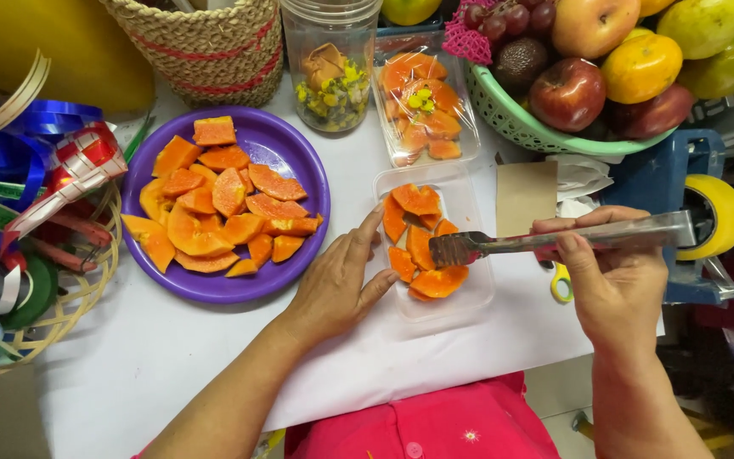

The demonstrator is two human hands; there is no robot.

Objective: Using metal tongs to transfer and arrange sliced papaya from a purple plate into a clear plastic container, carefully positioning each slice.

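A clear plastic tray (431, 246) between the 2 hands holds orange papaya slices (422, 242). The right hand (613, 272) grips metal tongs (554, 240), long axis level, tips pointing toward the left hand (341, 285), which rests flat and spread against the tray's edge. Beyond it, a purple plate (290, 157) carries more slices; a second filled tray (425, 106) sits farther off, possibly lidded.

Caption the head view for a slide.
Right hand holds metal tongs over papaya slices in clear plastic tray; left hand steadies it.
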